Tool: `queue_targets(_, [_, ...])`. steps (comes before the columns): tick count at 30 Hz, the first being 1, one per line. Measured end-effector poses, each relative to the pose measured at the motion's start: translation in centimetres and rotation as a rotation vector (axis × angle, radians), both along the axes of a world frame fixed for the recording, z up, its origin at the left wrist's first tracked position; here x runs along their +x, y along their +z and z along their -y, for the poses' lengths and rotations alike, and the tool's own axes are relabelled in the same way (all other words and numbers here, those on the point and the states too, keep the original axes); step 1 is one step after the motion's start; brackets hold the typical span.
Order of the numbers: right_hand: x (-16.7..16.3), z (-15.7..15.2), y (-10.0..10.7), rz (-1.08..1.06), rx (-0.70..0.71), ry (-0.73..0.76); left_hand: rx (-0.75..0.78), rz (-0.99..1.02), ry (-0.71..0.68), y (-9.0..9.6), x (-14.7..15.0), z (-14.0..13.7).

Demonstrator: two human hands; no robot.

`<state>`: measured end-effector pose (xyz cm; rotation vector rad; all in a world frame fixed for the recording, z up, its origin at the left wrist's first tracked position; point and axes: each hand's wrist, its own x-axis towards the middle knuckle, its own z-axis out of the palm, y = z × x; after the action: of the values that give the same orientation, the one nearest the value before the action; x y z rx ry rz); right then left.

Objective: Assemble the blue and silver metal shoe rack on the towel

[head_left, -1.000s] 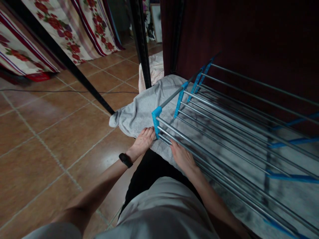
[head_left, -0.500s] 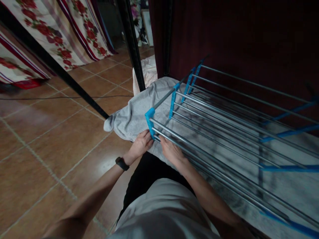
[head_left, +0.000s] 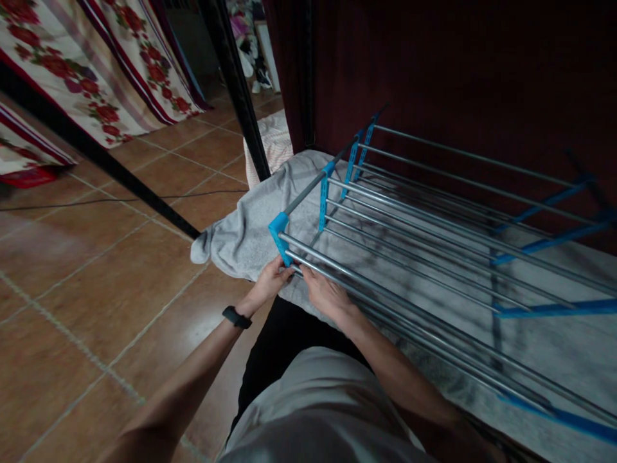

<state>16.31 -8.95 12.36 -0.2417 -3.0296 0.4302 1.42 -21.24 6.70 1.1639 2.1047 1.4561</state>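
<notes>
A drying rack [head_left: 366, 269] with metal bars and blue plastic joints lies over a grey blanket [head_left: 260, 215]. At its near left corner, my left hand [head_left: 268, 281] is closed on the rack below the blue corner piece [head_left: 279, 233], wrist wearing a dark band. Just right of that corner, my right hand [head_left: 324, 290] has its fingers curled around the lower metal bar. Fingertips of both hands are partly hidden by the rack. The two hands sit close together, a small gap between them.
Black metal posts [head_left: 243, 96] rise at the left and back, one slanting across the tiled floor [head_left: 81, 276]. A dark red panel [head_left: 434, 77] stands behind the rack. Floral curtains [head_left: 91, 71] hang at the upper left, and a thin cable [head_left: 120, 200] crosses the floor.
The view has shifted slightly, so the rack and surroundings appear a little further left. Both hands remain at the same rack corner, with the left fingers slightly repositioned.
</notes>
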Motion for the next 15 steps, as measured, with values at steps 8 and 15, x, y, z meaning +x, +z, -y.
queue_targets(8, [-0.2,-0.2,0.0,0.023,-0.034,-0.003,-0.037,-0.102,0.027,-0.9,-0.1,0.0])
queue_targets(15, [-1.3,0.5,0.1,0.031,0.044,-0.031,-0.050,-0.146,0.049,-1.3,0.1,-0.3])
